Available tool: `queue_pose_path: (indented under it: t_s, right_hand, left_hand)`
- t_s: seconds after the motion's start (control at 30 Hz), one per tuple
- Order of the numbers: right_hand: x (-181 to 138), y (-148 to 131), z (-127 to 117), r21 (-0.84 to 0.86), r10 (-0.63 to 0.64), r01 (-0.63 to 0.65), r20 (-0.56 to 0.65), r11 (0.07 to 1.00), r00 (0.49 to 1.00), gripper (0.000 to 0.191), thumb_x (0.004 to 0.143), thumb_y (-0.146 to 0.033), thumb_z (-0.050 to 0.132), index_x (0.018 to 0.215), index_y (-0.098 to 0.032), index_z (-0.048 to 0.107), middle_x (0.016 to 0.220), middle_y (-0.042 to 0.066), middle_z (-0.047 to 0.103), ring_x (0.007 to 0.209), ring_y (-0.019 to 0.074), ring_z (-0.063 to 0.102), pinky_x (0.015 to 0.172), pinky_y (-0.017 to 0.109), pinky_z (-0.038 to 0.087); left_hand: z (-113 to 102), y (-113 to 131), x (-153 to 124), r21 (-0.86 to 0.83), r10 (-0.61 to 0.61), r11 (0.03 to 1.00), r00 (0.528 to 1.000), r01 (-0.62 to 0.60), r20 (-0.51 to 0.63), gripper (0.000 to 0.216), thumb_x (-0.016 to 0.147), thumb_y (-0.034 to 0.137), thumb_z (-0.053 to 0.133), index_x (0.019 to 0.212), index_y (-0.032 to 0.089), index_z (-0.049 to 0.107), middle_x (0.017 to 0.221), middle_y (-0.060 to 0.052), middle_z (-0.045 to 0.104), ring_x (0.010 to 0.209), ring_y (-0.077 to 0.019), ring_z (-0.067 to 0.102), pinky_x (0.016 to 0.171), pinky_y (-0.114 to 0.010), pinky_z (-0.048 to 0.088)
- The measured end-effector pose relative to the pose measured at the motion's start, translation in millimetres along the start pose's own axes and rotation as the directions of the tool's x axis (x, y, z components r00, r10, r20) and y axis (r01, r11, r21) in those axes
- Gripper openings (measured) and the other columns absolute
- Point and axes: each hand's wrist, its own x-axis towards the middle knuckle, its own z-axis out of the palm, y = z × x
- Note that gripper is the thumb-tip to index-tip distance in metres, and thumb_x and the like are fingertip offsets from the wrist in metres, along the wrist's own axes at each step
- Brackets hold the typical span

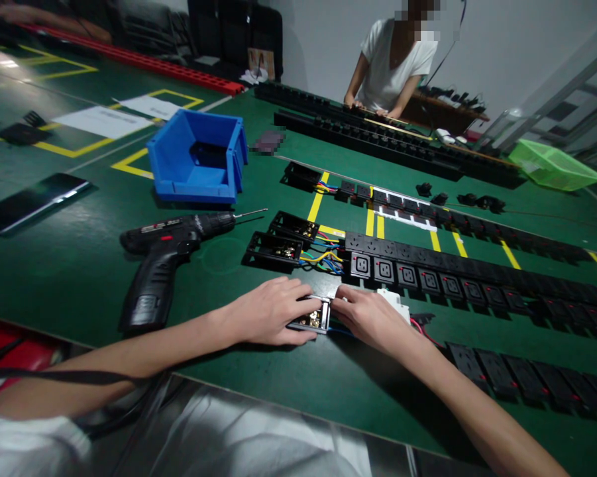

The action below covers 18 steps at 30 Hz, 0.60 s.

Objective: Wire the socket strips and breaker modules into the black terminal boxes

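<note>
My left hand (277, 313) is closed around a small terminal box (324, 317) with brass-coloured screw terminals inside, resting at the near part of the green table. At the box's right end, the fingers of my right hand (370, 315) are pinched together; what lies between them is hidden. A blue wire (342, 330) runs from the box beneath my right hand. Just beyond that hand is a white breaker-like block (393, 305), with red wires (425, 329) leading towards a row of black socket modules (501, 372) on the right.
A cordless drill (162, 262) lies to the left, below a blue bin (193, 189). Farther off are wired socket strips (430, 281), black rails (368, 142) and a green basket (551, 164). A phone-like slab (34, 202) lies far left. Another person (397, 63) works across the table.
</note>
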Motion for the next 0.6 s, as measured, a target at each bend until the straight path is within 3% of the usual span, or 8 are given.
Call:
queue_pose_path:
  t_s: [0.6]
  right_hand:
    - [-1.8,1.1,-5.7,-0.043,-0.008,0.008,-0.005,0.999,1.000,0.016,0.100,-0.023,0.049,0.100,-0.018,0.064,0.098,0.004,0.059,0.070,0.0104,0.054,0.058,0.026,0.028]
  left_hand:
    - [0.1,-0.5,-0.6,-0.008,0.012,1.000,0.999,-0.012,-0.030,0.039,0.094,0.051,0.049,0.116,0.021,0.060,0.108,-0.009,0.060,0.091,-0.0233,0.059,0.083,-0.035,0.046]
